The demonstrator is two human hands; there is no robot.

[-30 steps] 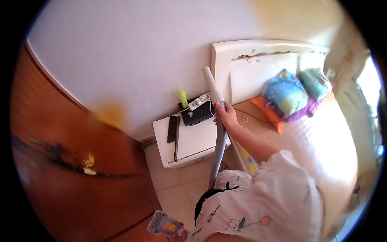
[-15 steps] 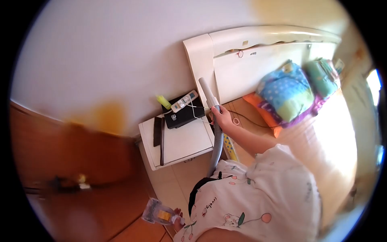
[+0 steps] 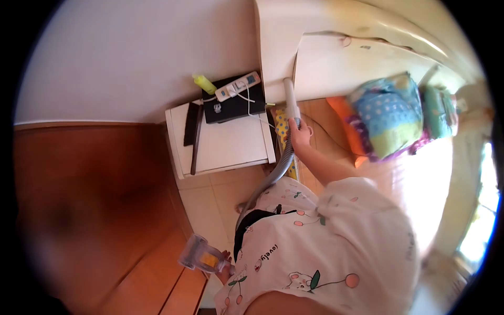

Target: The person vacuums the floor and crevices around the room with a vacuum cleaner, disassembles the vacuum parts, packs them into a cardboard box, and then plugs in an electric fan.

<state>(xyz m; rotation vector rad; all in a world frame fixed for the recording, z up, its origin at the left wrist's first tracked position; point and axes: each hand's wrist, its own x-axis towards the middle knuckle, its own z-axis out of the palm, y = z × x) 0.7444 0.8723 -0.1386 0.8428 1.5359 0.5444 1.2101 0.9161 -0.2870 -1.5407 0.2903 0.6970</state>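
Observation:
My right hand (image 3: 300,135) is wrapped round a grey vacuum cleaner hose (image 3: 283,165), just below its rigid grey end tube (image 3: 290,97). The tube points up toward the bed's headboard, and its open end carries no attachment. From my grip the ribbed hose curves down and left past my shirt. Low on the left, my left hand (image 3: 226,264) holds a clear plastic vacuum nozzle (image 3: 202,256) with a yellow label, gripping it by the narrow neck. Part of that hand is hidden by the nozzle and the shirt.
A white nightstand (image 3: 226,144) bears a black box (image 3: 231,107), a power strip (image 3: 238,86), a yellow-green bottle (image 3: 205,84) and a dark brush (image 3: 193,126). To the right, bedding (image 3: 388,118) lies on the bed by the white headboard (image 3: 336,63). A brown wooden surface (image 3: 110,178) spans the left.
The camera view has shifted, so the nightstand and bed appear higher. The hose end now points more upright and sits slightly further right in view. Both hands keep their holds.

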